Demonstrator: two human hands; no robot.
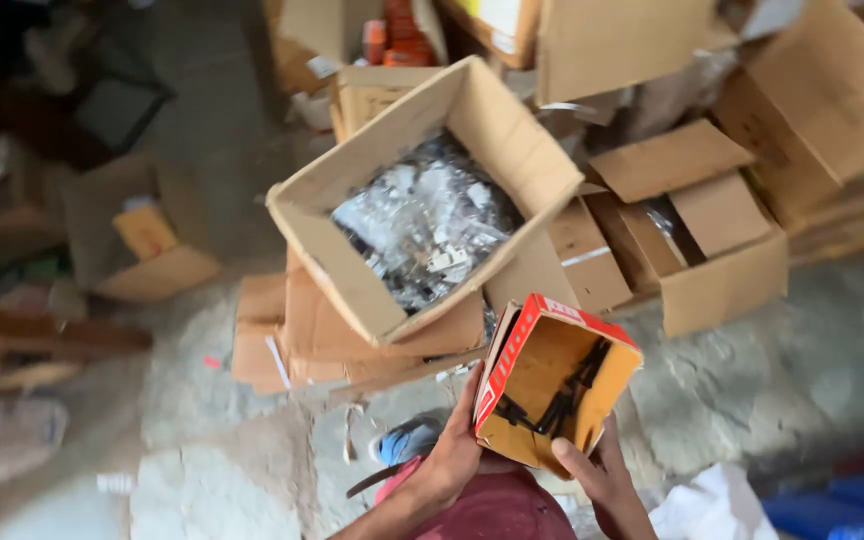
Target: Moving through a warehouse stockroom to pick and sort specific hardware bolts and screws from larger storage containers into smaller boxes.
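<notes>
I hold a small open carton [552,385] with red edges and a brown inside, tilted toward me, with several black parts lying in it. My left hand [449,455] grips its left side and my right hand [597,470] grips its lower right corner. Just beyond it a large open cardboard box [352,270] sits tilted on flattened cartons, filled with clear plastic bags of small metal parts [422,225].
Open and flattened cardboard boxes [712,230] crowd the concrete floor at the back and right. A smaller open box [147,245] lies at left. A blue shoe [407,440] and my red-clad knee [492,510] are below the carton. Blue plastic [842,505] shows at bottom right.
</notes>
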